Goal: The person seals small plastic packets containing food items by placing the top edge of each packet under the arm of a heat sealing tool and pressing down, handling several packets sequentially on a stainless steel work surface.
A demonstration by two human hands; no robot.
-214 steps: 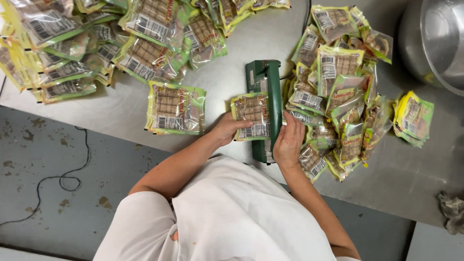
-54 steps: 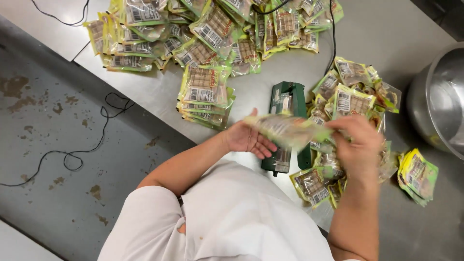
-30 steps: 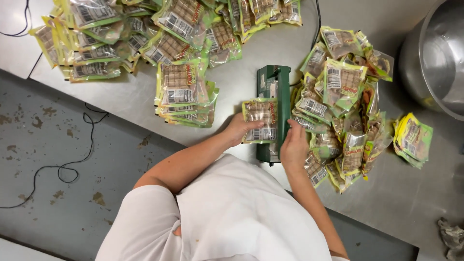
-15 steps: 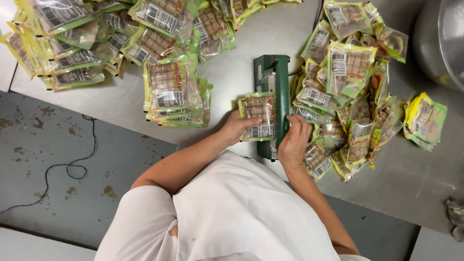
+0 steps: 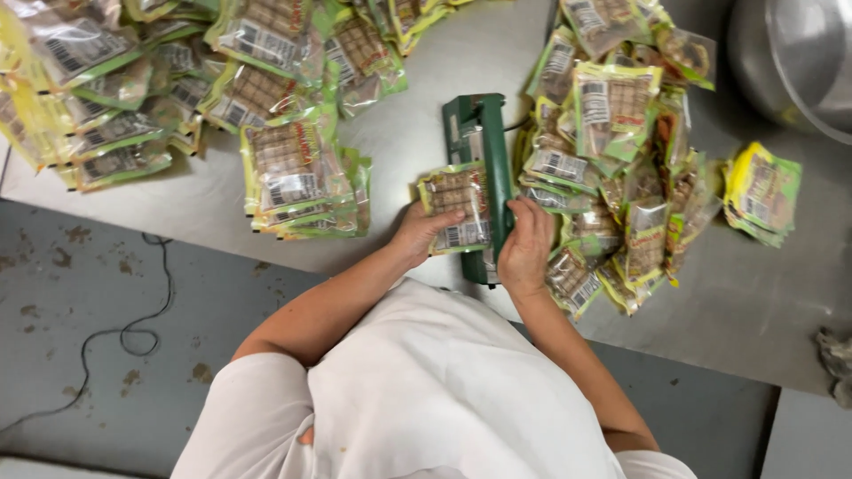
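Pressing the green heat sealer [image 5: 484, 168] arm down with your right hand [image 5: 525, 248], palm flat, you pinch one snack pouch [image 5: 456, 209] in your left hand [image 5: 417, 235] near the worktop's front edge. Neat stack [image 5: 297, 182] left looks done; loose heap [image 5: 612, 151] right seemingly remains.

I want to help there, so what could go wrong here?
The right hand presses on the green sealer, so fingers could get pinched or burnt. The left hand holds the packet by one end, so it may sit crooked. The pile leans against the sealer and could slide in.
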